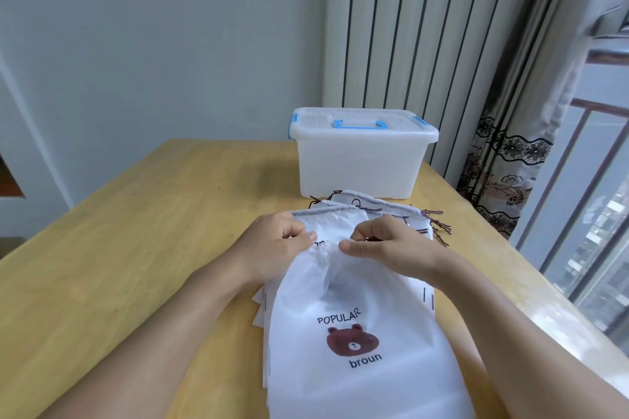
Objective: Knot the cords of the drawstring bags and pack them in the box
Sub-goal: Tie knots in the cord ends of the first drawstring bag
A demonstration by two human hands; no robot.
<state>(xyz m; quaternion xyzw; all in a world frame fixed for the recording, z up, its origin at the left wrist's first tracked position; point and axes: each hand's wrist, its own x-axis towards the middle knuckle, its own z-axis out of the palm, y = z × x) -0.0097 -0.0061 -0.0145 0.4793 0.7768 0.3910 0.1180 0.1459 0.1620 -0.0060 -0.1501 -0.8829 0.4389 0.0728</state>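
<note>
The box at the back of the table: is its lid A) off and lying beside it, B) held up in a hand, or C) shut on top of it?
C: the lid sits shut on the box, blue handle flat, and both hands are at the bag.

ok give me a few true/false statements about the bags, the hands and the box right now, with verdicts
1. The storage box has its lid on. True.
2. The top bag has a bear printed on it. True.
3. The left hand rests flat on the bare table. False: it pinches the gathered mouth of the top bag.
4. The box stands left of the bags, nearer the person. False: it stands beyond them, farther away.
5. The right hand grips at the bag's mouth beside the left hand. True.
6. Only one bag lies here. False: more bags lie under it.
</note>
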